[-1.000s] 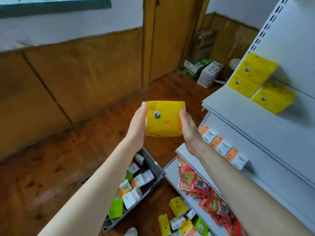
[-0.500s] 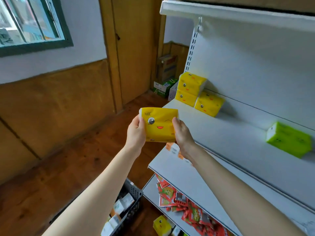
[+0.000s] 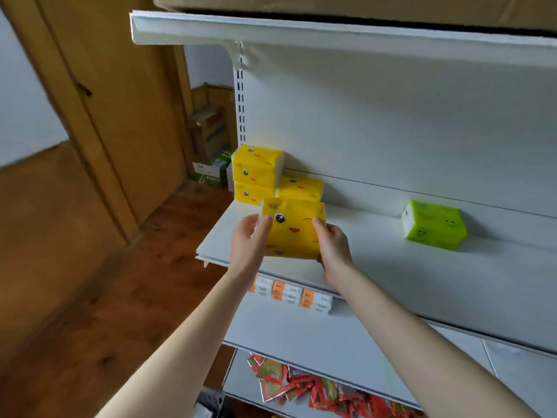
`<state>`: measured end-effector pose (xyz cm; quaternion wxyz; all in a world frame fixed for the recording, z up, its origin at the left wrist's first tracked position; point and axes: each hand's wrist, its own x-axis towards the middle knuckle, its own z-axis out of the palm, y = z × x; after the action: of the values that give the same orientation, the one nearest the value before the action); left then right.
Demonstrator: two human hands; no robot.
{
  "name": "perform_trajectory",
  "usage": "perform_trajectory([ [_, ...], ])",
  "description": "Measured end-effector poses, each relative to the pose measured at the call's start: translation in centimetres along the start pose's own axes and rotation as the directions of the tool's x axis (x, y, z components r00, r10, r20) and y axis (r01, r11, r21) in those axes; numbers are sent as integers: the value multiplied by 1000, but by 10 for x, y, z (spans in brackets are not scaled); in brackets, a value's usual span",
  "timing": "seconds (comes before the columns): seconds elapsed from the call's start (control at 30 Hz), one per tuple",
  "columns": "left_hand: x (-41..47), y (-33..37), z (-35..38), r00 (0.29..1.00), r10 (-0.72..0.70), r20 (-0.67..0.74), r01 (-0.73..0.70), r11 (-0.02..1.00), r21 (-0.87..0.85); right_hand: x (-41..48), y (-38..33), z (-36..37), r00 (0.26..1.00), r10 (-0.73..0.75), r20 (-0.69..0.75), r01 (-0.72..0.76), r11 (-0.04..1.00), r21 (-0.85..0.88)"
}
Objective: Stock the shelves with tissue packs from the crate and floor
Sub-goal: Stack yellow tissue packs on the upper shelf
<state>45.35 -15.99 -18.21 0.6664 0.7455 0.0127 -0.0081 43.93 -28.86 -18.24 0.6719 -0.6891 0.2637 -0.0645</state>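
Note:
I hold a yellow tissue pack (image 3: 294, 229) with a winking face between both hands, above the front left part of the white shelf (image 3: 422, 276). My left hand (image 3: 248, 241) grips its left edge and my right hand (image 3: 333, 245) grips its right edge. Just behind it, at the shelf's left end, three more yellow packs (image 3: 257, 173) sit stacked against the back panel. A green tissue pack (image 3: 434, 224) stands further right on the same shelf. Only a corner of the crate (image 3: 211, 401) shows at the bottom.
A shelf above (image 3: 331, 34) overhangs this one. Orange-and-white small packs (image 3: 289, 294) line the shelf below, and red sachets (image 3: 316, 387) lie on the lowest shelf. Cardboard boxes (image 3: 211, 146) stand by the wooden door at the back left. Wooden floor lies to the left.
Both hands have carried the yellow pack up and right, from over the floor to above the shelf near the stacked yellow packs. My view has turned towards the shelving.

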Motion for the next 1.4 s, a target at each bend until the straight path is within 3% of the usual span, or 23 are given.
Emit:
perform_trajectory([
  [0.1,25,-3,6,991,-13,135,21,998,-59,20,-4,3,998,-13,-69,14,1000,15],
  [0.33,76,-14,16,971,15,238,-7,999,-34,52,-7,21,984,-29,-178,35,999,29],
  [0.57,119,-4,26,943,180,280,-215,971,101,87,-38,22,932,-24,-361,70,991,116],
  [0.7,149,15,34,916,325,234,-382,885,266,113,-58,25,907,-74,-416,114,991,71],
  [0.83,166,21,40,925,329,192,-381,808,449,132,-64,29,909,-126,-397,149,988,27],
  [0.97,162,8,41,959,254,123,-281,898,338,138,-50,31,941,-104,-322,107,994,-9],
  [1.27,161,-15,44,958,207,200,-269,891,365,144,-40,34,947,-68,-314,85,996,40],
  [1.4,164,-10,49,957,176,232,-259,878,402,145,-43,36,950,-123,-286,120,992,-29],
])
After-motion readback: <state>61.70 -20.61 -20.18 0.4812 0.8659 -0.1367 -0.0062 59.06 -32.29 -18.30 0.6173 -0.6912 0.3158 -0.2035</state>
